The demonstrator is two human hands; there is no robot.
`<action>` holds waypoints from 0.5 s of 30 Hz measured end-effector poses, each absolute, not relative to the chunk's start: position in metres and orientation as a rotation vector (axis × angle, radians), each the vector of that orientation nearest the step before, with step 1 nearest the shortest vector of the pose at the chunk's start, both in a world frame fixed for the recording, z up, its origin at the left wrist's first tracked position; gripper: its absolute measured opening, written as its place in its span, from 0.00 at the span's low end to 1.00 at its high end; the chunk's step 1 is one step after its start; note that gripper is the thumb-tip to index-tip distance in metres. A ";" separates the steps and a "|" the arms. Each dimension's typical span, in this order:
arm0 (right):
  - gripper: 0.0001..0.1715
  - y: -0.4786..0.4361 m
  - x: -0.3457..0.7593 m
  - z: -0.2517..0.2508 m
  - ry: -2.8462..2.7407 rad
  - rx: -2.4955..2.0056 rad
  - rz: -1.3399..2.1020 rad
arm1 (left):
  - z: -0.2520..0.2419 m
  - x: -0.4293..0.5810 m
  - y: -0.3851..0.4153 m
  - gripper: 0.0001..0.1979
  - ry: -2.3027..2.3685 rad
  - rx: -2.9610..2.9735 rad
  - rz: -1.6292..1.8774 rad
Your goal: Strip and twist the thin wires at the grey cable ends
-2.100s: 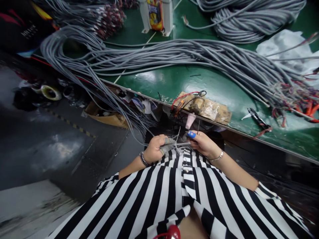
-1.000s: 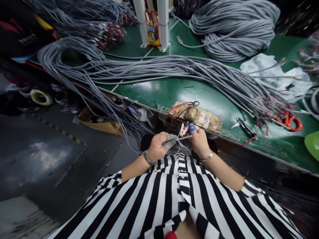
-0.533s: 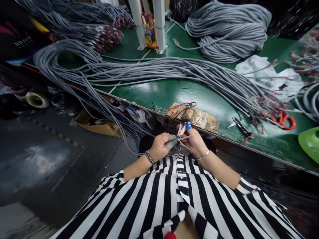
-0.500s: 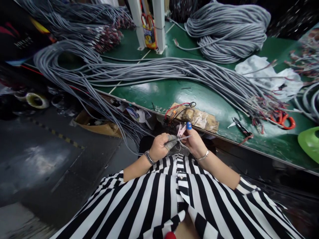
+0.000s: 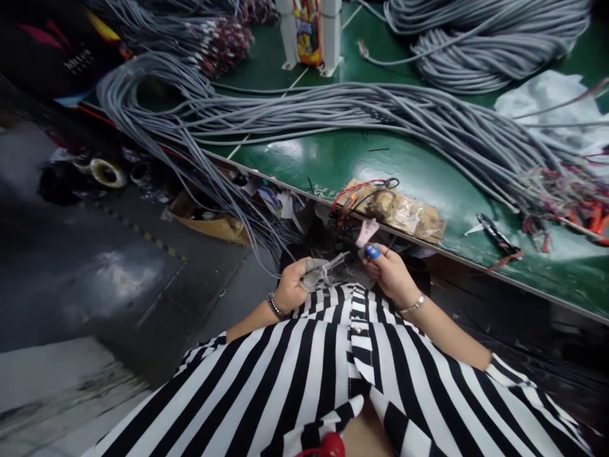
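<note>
Grey cable end (image 5: 339,259) is jutting from the left hand (image 5: 295,284), whose fingers are gripping it in front of the striped shirt (image 5: 304,355). Thin strands are splaying around it, so opening it up seems at least partly done; what is left is too small to tell. Well apart from it, the right hand (image 5: 387,270) is curling its fingers near a pink clip (image 5: 367,232); whether they are pinching anything cannot be told. Both forearms are angling inward, keeping the hands below the table (image 5: 290,162), where a cable bundle (image 5: 333,105) is lying.
</note>
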State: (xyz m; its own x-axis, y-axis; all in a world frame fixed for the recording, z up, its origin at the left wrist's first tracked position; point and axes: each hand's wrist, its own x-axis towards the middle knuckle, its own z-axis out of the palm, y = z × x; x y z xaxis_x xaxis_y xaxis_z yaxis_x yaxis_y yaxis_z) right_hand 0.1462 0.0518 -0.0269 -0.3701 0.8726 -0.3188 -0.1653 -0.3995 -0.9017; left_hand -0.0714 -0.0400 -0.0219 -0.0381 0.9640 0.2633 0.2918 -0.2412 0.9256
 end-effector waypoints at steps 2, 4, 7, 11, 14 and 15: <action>0.17 0.046 0.152 -0.020 -1.351 -1.078 1.553 | -0.027 -0.072 -0.039 0.11 1.368 1.425 1.321; 0.11 0.041 0.157 -0.010 -1.666 -0.969 1.219 | -0.031 -0.071 -0.036 0.13 1.359 1.321 1.386; 0.06 0.035 0.161 0.006 -1.936 -0.800 0.897 | -0.035 -0.068 -0.032 0.14 1.343 1.264 1.493; 0.08 0.031 0.161 0.018 -2.016 -0.737 0.752 | -0.035 -0.063 -0.029 0.12 1.359 1.137 1.558; 0.08 0.029 0.161 0.022 -2.023 -0.730 0.747 | -0.029 -0.059 -0.026 0.12 1.327 0.919 1.594; 0.08 0.029 0.160 0.023 -2.012 -0.744 0.763 | -0.025 -0.058 -0.025 0.12 1.279 0.825 1.597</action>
State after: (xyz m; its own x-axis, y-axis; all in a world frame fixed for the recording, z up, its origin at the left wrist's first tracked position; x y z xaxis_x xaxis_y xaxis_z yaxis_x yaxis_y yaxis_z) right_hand 0.1604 0.0287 0.0229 -0.4727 0.7311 0.4920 0.2209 0.6388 -0.7370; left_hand -0.0577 -0.0252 -0.0255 -0.3700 0.9284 -0.0352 -0.2372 -0.0578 0.9697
